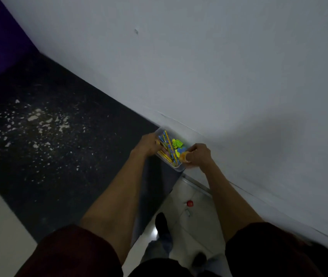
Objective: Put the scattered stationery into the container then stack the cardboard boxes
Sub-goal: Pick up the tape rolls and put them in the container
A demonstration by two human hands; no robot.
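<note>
A small clear plastic container [160, 130] sits at the corner of a dark table top, right against the grey wall. Inside lie several yellow and blue pencils [168, 145], green and blue erasers [177, 144] and an orange piece [183, 156]. My left hand [148, 144] grips the container's left side. My right hand [199, 154] grips its right end, fingers curled by the orange piece. No cardboard boxes are in view.
The dark table top [63, 124] carries white flecks and scraps at its left middle. The grey wall [219, 66] runs along its right edge. Below, a pale tiled floor shows a small red round object [189, 203] and my shoe [162, 224].
</note>
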